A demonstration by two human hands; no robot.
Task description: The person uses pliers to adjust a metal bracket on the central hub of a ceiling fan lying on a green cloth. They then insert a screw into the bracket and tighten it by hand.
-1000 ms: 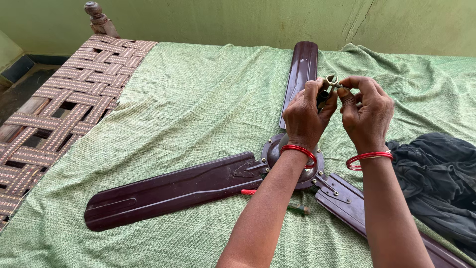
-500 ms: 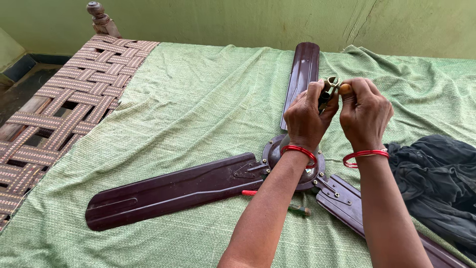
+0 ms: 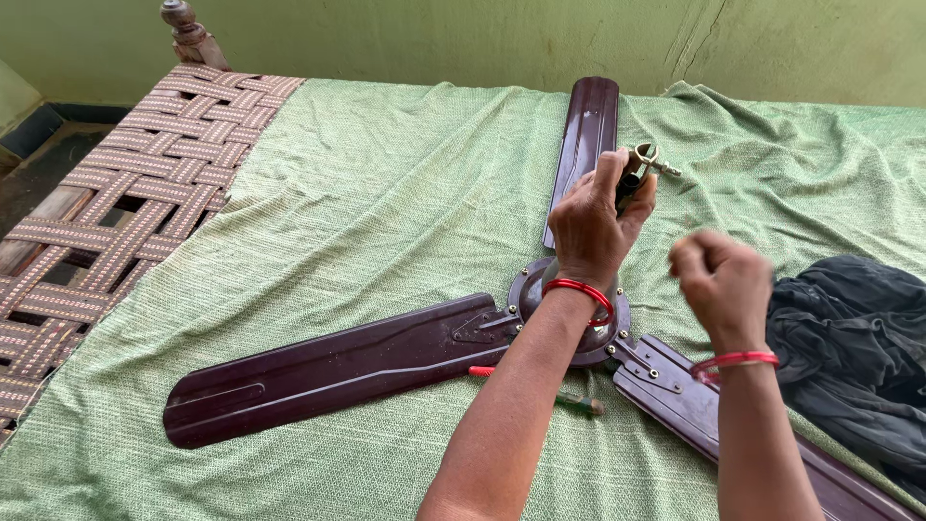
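From the head camera, a dark brown ceiling fan lies flat on a green cloth spread over a woven cot. The left hand is wrapped around the fan's short rod, which stands up from the hub. The brass fitting at the rod's top sticks out just above the thumb and fingers, so the grip sits on the rod's upper part, right under that fitting.

The right hand is curled into a loose fist, and I cannot tell whether anything is in it. It hangs apart from the rod, to its right and lower. Half a second ago both hands were together at the fitting; since then the right hand has come away while the left keeps hold.

The rod's long axis runs up from the hub, leaning away from the person, with the fitting end uppermost. A black cloth lies at the right, and a small screwdriver lies under the left forearm.
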